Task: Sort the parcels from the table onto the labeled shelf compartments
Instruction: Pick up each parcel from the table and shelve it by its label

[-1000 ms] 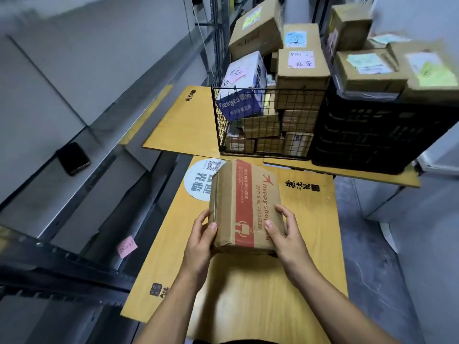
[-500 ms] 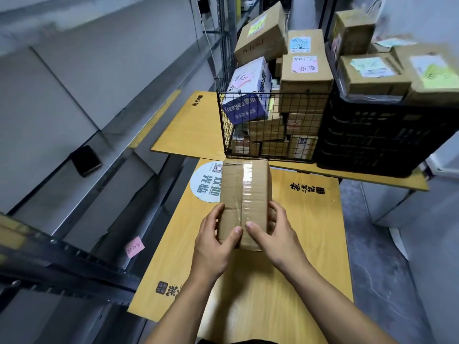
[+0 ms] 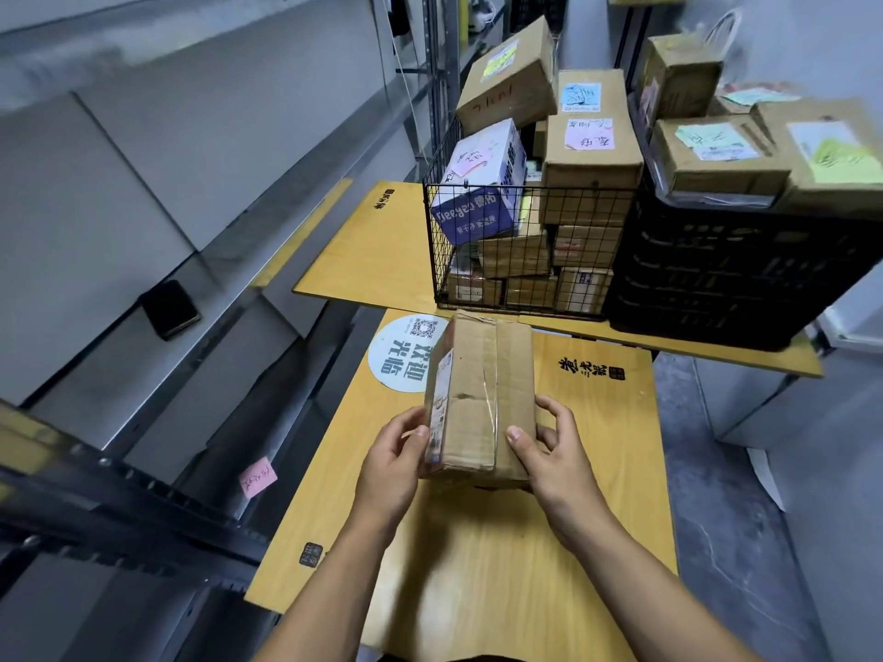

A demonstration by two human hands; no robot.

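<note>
We recorded the left hand [image 3: 392,463] and right hand [image 3: 554,463] as bare, forearms [image 3: 654,594] uncovered, fingernails short.

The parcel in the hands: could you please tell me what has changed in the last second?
The parcel was rolled over: its red-printed face is out of sight, the taped face up. Left hand and right hand kept gripping it. Wire basket and black crate stayed put.

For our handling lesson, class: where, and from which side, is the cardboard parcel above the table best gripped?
Probably its two long side faces, one hand from each side, as the left hand and right hand grip the cardboard parcel: it is long and narrow, so two hands steady it.
</note>
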